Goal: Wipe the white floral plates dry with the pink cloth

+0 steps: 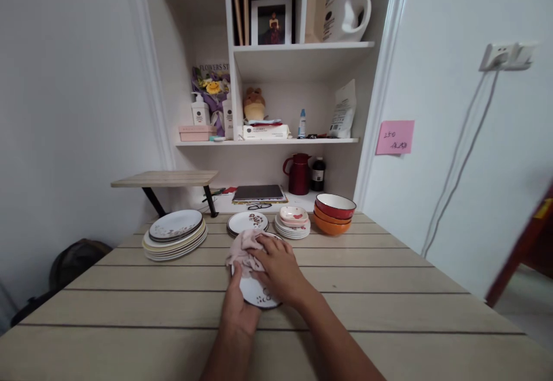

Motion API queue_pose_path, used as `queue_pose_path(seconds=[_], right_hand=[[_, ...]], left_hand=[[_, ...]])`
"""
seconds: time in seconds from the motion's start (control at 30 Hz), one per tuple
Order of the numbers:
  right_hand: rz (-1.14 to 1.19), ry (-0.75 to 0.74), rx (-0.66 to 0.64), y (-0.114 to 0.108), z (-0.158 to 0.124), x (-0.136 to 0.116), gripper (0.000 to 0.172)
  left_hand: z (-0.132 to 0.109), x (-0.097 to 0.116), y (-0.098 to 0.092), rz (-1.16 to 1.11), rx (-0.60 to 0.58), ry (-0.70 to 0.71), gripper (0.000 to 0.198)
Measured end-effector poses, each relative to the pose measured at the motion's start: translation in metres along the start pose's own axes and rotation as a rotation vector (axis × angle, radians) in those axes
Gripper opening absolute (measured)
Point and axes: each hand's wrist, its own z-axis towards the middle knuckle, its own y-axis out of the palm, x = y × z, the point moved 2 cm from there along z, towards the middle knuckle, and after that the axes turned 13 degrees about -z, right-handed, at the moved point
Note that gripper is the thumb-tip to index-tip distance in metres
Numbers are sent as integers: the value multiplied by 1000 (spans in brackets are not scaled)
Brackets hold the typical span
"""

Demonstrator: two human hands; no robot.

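Note:
A white plate (pixel 254 292) with a dark rim and small brown prints is tilted above the table in front of me. My left hand (pixel 240 306) grips its lower left edge, with the thumb on top and the fingers hidden underneath. Across the plate's upper part lies a crumpled pale pink cloth (pixel 244 251). My right hand (pixel 279 268) presses on this cloth, its fingers bent over the bunched fabric. Just behind the hands sits a short stack of similar plates (pixel 247 221).
On the left stands a stack of larger plates (pixel 175 237) by a small raised shelf (pixel 165 179). Small dishes (pixel 292 226) and stacked red and orange bowls (pixel 333 215) stand back right. Behind them are a laptop (pixel 258 192) and a red jug (pixel 299 174).

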Motion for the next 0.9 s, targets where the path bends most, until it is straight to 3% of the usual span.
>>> queue_pose_path(seconds=[0.17,0.3,0.43,0.57,0.67,0.77,0.9], right_hand=[[-123,198,-93,-3,0,11,45],[-121,95,-191,-4,-6,8,29],[37,-104,-247,-1,-9,-8,25],[170,-203,-109,4,-4,-15,25],[97,-59,48,6,2,-6,22],[41,132,159,6,6,9,22],[-31,288,110,5,6,23,25]], left_hand=[[0,7,-2,14,120,110,55],[-2,13,-1,14,207,198,55],[-4,9,0,21,144,129,51],[-3,-3,1,27,-26,-76,55],[-1,-12,0,40,-108,-153,55],[-1,-18,-3,78,-64,-189,56],[-1,-14,-4,100,15,-132,57]])
